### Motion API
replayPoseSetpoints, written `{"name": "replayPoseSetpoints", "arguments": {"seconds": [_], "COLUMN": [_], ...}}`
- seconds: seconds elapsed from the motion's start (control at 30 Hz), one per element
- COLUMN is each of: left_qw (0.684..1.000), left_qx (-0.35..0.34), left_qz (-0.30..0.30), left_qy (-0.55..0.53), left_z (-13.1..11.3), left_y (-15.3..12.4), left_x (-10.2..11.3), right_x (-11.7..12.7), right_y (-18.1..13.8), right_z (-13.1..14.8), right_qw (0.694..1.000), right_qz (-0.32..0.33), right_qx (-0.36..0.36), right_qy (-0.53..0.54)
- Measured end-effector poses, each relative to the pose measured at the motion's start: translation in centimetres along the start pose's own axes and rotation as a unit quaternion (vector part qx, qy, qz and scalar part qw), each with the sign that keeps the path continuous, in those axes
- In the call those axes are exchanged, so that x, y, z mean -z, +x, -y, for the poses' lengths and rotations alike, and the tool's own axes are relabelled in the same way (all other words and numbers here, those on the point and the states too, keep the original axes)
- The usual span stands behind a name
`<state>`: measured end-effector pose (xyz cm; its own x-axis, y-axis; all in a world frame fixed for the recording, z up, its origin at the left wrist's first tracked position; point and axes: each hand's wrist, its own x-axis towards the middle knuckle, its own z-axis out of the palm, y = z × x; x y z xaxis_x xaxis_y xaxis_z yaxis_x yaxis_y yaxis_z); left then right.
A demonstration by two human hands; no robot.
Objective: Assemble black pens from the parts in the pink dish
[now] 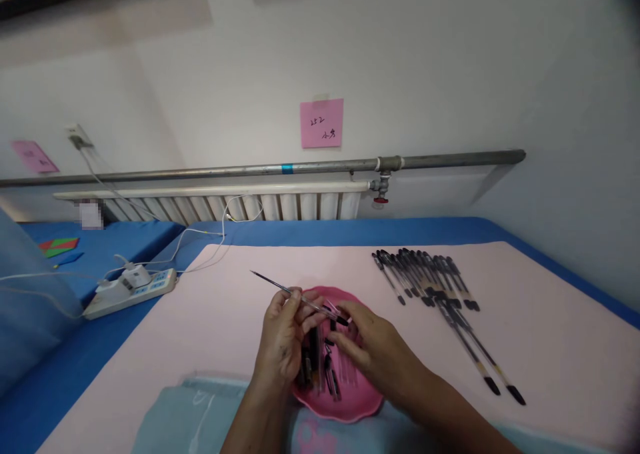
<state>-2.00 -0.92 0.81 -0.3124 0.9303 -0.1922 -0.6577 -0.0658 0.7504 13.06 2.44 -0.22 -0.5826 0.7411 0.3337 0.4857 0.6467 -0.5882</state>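
My left hand (284,334) is closed round a thin pen refill (280,285) whose tip points up and to the left. It also seems to grip a clear pen barrel near the palm. My right hand (373,351) pinches the refill's other end over a pink tray (350,404). The tray holds several loose pen parts, dark caps and clear barrels (325,367). Both hands hover just above the tray at the near middle of the pink table mat (550,347).
A row of several assembled black pens (430,277) lies on the mat to the right, with two more (475,351) nearer. A white power strip (131,289) with cables sits at the left on the blue cloth. A radiator and pipe run along the wall behind.
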Motion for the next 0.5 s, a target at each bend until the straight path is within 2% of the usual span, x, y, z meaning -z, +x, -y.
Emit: {"name": "replayPoseSetpoints", "arguments": {"seconds": [0.1,0.2,0.5], "left_qw": [1.000,1.000,1.000], "left_qx": [-0.002,-0.002,0.001], "left_qz": [-0.002,-0.008,-0.013], "left_qy": [0.003,0.007,0.027], "left_z": [-0.08,-0.04,0.05], "left_y": [0.05,0.12,0.08], "left_x": [0.05,0.05,0.06], "right_x": [-0.02,-0.05,0.30], "right_y": [-0.17,-0.38,-0.10], "right_z": [-0.13,-0.35,-0.31], "right_qw": [0.999,0.995,0.993], "right_qz": [-0.013,0.000,0.011], "right_qx": [0.028,0.065,0.079], "right_qy": [-0.035,-0.073,-0.085]}}
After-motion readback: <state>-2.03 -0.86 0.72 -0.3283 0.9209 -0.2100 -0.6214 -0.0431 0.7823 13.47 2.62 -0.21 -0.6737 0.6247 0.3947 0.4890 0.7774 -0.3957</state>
